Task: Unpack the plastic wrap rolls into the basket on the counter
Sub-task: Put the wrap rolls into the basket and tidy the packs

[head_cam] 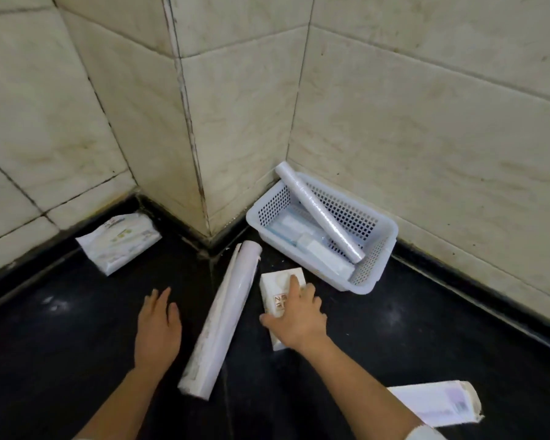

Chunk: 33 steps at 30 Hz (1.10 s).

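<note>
Resting on a small white box (281, 304) at the frame's center, the right hand (294, 320) is lying flat with fingers spread; the left hand (158, 325) is hovering open beside a long carton (223, 315). One plastic wrap roll (319, 212) is leaning in the white basket (375, 249), right of center on the black counter (77, 344)

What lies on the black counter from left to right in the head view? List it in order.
White soft tissue pack → left hand → long white cardboard roll box → right hand → white perforated plastic basket → torn white box.
</note>
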Each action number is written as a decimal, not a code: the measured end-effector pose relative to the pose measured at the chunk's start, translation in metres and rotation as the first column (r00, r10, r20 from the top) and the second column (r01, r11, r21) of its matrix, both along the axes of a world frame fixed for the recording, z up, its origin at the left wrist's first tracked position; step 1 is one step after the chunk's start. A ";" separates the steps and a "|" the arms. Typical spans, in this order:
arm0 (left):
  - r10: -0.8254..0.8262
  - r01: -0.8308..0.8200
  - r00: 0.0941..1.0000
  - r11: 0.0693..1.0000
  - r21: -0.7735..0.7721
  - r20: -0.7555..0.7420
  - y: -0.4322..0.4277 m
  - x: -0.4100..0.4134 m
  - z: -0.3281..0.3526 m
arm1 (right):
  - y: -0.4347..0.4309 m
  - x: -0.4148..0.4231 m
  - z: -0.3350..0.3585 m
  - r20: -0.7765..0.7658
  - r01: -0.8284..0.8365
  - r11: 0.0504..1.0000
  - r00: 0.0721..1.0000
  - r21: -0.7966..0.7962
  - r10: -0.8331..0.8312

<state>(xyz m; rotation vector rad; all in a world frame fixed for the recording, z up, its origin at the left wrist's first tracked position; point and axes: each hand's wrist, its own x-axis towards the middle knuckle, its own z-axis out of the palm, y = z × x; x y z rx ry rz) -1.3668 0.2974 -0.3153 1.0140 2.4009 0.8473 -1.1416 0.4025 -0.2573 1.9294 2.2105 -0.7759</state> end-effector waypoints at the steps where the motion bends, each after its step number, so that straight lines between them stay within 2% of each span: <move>1: -0.010 0.008 0.999 0.998 -0.055 -0.038 -0.015 -0.009 -0.009 | -0.002 -0.002 -0.004 0.024 0.011 1.000 1.000 -0.006 -0.011; 3: -0.089 0.065 0.986 0.983 -0.170 -0.138 -0.038 -0.023 -0.023 | -0.003 -0.002 -0.004 0.045 0.037 0.999 0.998 0.019 -0.038; 5: -0.168 0.122 0.968 0.964 -0.236 -0.186 -0.048 -0.031 -0.029 | -0.002 -0.001 0.006 -0.006 0.105 0.994 0.994 0.020 -0.105; 8: -0.152 0.099 0.970 0.960 -0.260 -0.189 -0.056 -0.041 -0.029 | -0.005 -0.009 0.031 -0.218 0.170 0.983 0.964 0.071 -0.151; 10: -0.140 0.085 0.967 0.965 -0.246 -0.213 -0.063 -0.049 -0.031 | -0.008 -0.030 0.049 -0.377 0.090 0.990 0.925 0.113 -0.041; 12: -0.158 0.101 0.957 0.968 -0.229 -0.245 -0.071 -0.053 -0.033 | -0.009 -0.066 0.059 -0.423 -0.060 0.988 0.899 0.143 0.116; 16: -0.164 0.100 0.947 0.967 -0.233 -0.275 -0.075 -0.053 -0.037 | 0.005 -0.156 0.048 -0.210 -0.424 0.888 0.866 0.178 0.455; 18: -0.162 0.097 0.948 0.967 -0.237 -0.273 -0.075 -0.053 -0.039 | 0.016 -0.193 0.036 -0.068 -0.600 0.786 0.787 0.150 0.613; 20: -0.156 0.093 0.952 0.967 -0.235 -0.263 -0.076 -0.053 -0.041 | 0.027 -0.220 0.023 0.042 -0.748 0.649 0.659 0.142 0.751; 23: -0.145 0.081 0.950 0.969 -0.231 -0.276 -0.075 -0.053 -0.043 | 0.042 -0.249 0.006 0.109 -0.863 0.493 0.503 0.109 0.857; 28: -0.132 0.068 0.949 0.972 -0.223 -0.285 -0.075 -0.053 -0.044 | 0.047 -0.270 -0.006 0.197 -0.933 0.349 0.360 0.090 0.912; 30: -0.127 0.067 0.953 0.974 -0.217 -0.275 -0.076 -0.053 -0.043 | 0.045 -0.268 -0.005 0.217 -0.931 0.344 0.363 0.122 0.906; 31: -0.127 0.070 0.955 0.975 -0.212 -0.267 -0.076 -0.053 -0.042 | 0.043 -0.264 -0.003 0.187 -0.913 0.383 0.404 0.142 0.895; 33: -0.128 0.080 0.961 0.977 -0.197 -0.246 -0.076 -0.053 -0.040 | 0.037 -0.246 0.001 0.028 -0.810 0.545 0.563 0.216 0.826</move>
